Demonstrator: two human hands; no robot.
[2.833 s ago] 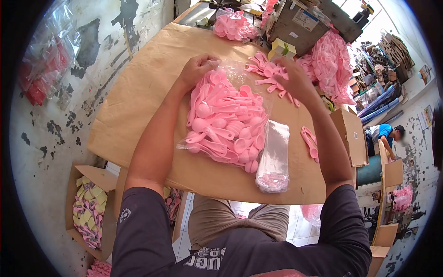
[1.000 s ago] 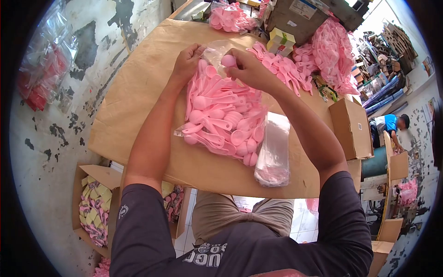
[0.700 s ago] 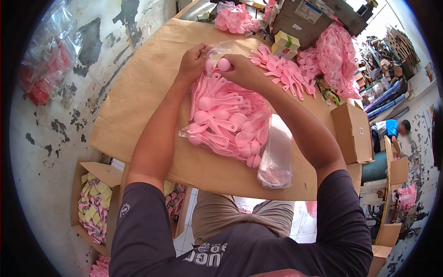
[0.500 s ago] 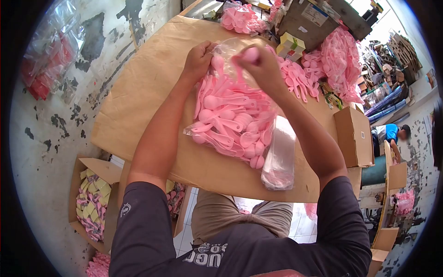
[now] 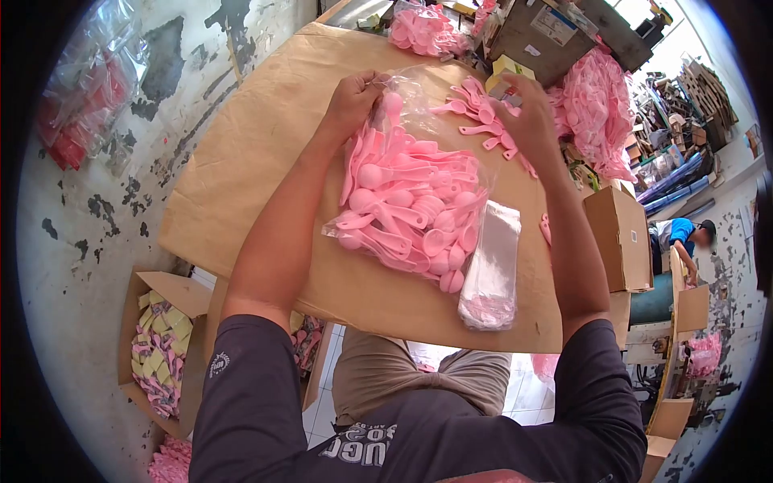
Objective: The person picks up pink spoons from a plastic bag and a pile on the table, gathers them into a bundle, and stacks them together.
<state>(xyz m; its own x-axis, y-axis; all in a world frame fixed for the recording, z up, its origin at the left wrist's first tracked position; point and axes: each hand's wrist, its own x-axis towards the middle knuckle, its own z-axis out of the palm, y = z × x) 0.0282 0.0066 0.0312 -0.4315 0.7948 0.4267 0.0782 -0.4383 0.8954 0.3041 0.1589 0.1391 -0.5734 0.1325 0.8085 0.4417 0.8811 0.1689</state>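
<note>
A clear plastic bag [image 5: 415,101] filled with pink plastic spoons [image 5: 394,189] lies on the brown table. My left hand [image 5: 355,103] pinches the upper left edge of the bag's mouth. One spoon stands up near that hand, inside the bag. Over on the right, my right hand [image 5: 525,117] is above a pile of loose pink spoons [image 5: 477,109], its fingers apart and partly turned away from view. No spoon shows in it. A stack of flat clear bags [image 5: 491,266] lies beside the filled bag.
Brown paper covers the table [image 5: 250,177]. At the back stand a yellow and white box [image 5: 507,76] and a large bag of pink spoons [image 5: 594,105]. A cardboard box [image 5: 616,241] is at the right edge. Another person [image 5: 683,235] works farther right.
My right hand has moved right, from the bag's mouth to the loose pile, and the spoon it held is no longer in it. My left hand stays at the bag's edge.
</note>
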